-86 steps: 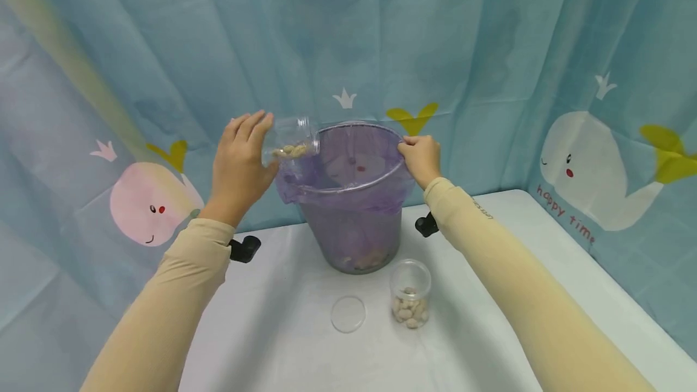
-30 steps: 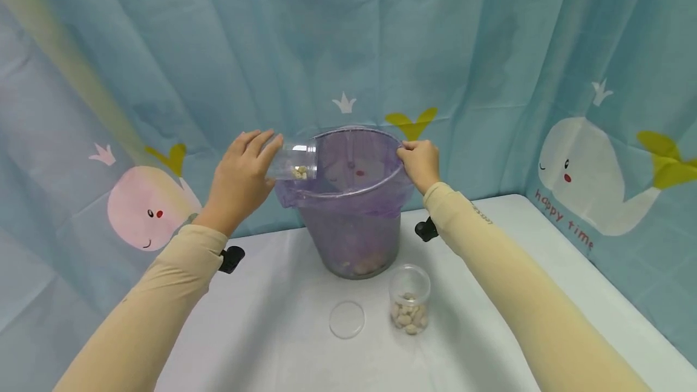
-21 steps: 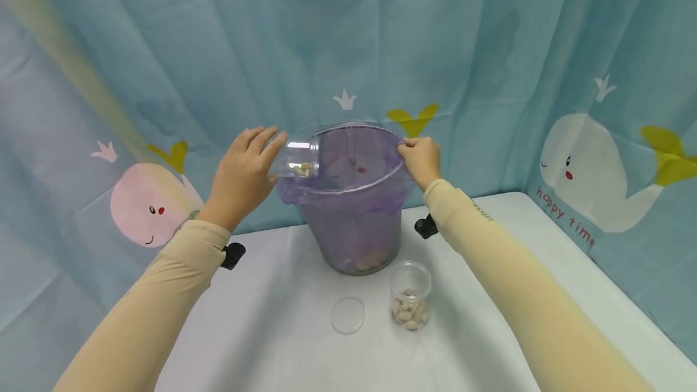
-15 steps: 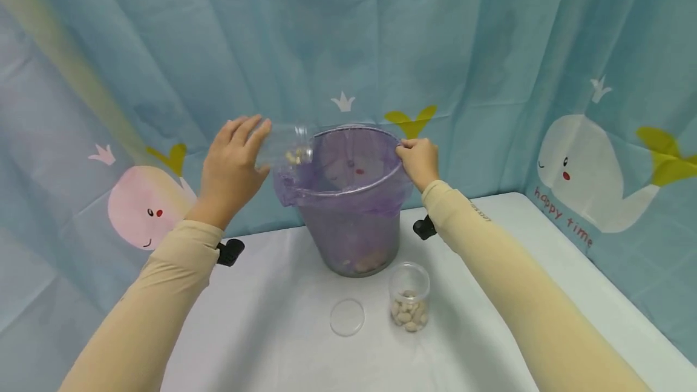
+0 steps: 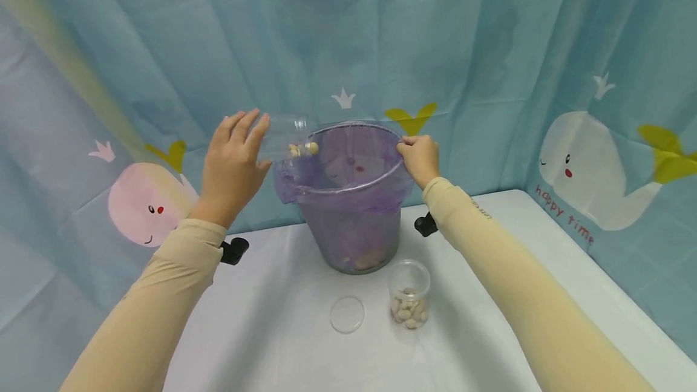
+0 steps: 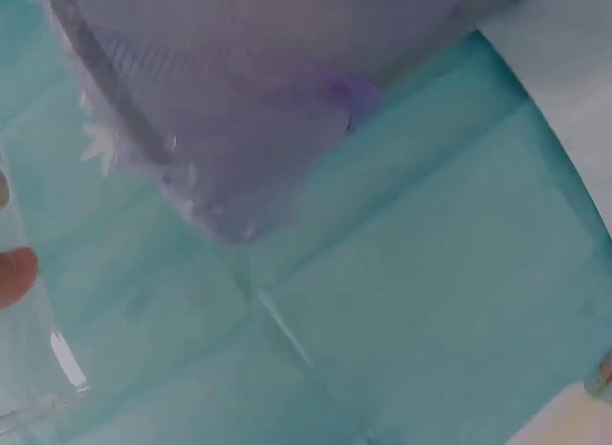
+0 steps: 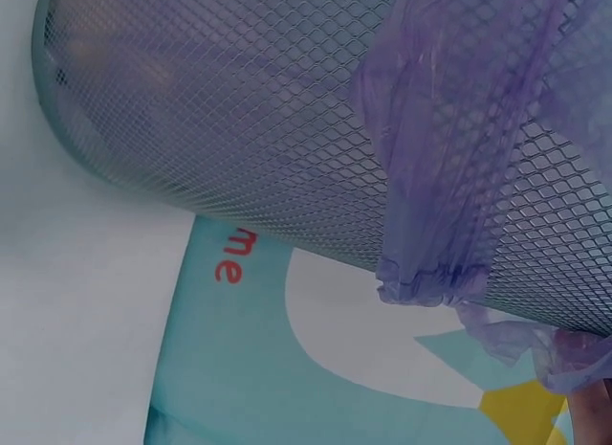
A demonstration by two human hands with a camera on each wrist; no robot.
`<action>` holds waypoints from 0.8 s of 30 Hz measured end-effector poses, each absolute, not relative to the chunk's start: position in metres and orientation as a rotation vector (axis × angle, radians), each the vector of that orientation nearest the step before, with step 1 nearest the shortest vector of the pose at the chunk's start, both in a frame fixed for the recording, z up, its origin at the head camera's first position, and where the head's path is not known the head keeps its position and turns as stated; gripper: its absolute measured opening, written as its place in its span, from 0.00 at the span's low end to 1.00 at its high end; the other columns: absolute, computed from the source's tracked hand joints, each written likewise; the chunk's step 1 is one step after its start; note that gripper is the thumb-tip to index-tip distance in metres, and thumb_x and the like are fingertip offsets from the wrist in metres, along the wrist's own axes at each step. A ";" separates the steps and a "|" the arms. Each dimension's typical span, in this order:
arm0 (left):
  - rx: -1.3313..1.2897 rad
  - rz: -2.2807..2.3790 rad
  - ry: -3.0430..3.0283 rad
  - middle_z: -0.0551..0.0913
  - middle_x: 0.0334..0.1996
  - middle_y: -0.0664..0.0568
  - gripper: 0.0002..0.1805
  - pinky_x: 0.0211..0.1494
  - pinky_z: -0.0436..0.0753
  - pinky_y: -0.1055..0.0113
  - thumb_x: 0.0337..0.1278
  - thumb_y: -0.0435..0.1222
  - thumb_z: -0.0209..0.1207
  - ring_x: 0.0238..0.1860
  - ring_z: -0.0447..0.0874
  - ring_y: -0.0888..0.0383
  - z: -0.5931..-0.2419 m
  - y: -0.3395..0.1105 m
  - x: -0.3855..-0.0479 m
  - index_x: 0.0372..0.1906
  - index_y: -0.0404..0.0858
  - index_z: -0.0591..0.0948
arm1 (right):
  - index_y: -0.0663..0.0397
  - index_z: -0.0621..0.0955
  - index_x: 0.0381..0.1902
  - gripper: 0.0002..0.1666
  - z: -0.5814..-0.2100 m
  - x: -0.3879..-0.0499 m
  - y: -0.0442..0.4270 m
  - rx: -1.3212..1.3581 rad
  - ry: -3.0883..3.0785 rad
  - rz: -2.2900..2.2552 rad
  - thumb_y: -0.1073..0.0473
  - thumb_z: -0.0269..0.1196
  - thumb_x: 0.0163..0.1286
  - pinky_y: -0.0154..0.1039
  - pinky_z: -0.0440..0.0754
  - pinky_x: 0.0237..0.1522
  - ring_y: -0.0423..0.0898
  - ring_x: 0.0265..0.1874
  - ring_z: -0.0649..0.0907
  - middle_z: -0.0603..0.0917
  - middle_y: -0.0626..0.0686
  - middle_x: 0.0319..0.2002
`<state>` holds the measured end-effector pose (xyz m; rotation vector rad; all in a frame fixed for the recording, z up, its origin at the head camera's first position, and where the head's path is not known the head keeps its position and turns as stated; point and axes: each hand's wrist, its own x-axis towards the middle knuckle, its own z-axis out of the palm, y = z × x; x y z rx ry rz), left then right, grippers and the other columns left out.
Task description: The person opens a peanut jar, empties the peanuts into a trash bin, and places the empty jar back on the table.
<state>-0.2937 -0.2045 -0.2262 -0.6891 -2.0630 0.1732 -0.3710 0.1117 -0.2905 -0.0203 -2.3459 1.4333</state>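
Since the earlier frame, pale pieces (image 5: 312,148) are reaching the mouth of the sideways jar (image 5: 279,137), left of centre; the left hand (image 5: 231,162) is gripping it, fingers half-curled; the right hand (image 5: 422,160) is pinching the mid-frame bin's (image 5: 351,228) rim.

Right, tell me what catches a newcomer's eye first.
Probably the round grey mesh bin lined with a translucent purple plastic bag, standing centrally before the blue fabric curtain. Next, the clear cylindrical plastic jar tipped sideways in the left hand at the bin's left rim, pale nut-like pieces near its mouth.
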 end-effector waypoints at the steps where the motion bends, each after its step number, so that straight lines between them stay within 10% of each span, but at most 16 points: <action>1: -0.712 0.193 -2.088 0.79 0.60 0.34 0.38 0.72 0.72 0.46 0.38 0.23 0.74 0.62 0.75 0.36 -0.227 -0.204 -0.294 0.62 0.33 0.74 | 0.60 0.81 0.57 0.21 -0.290 -0.371 0.112 -0.026 -2.342 1.436 0.60 0.58 0.69 0.31 0.67 0.26 0.40 0.17 0.65 0.84 0.61 0.57; 24: -0.671 0.095 -2.094 0.77 0.62 0.34 0.42 0.74 0.69 0.46 0.36 0.26 0.77 0.64 0.72 0.35 -0.228 -0.204 -0.293 0.64 0.33 0.73 | 0.60 0.81 0.58 0.21 -0.291 -0.373 0.114 -0.014 -2.356 1.439 0.60 0.57 0.69 0.31 0.64 0.21 0.38 0.11 0.62 0.84 0.62 0.56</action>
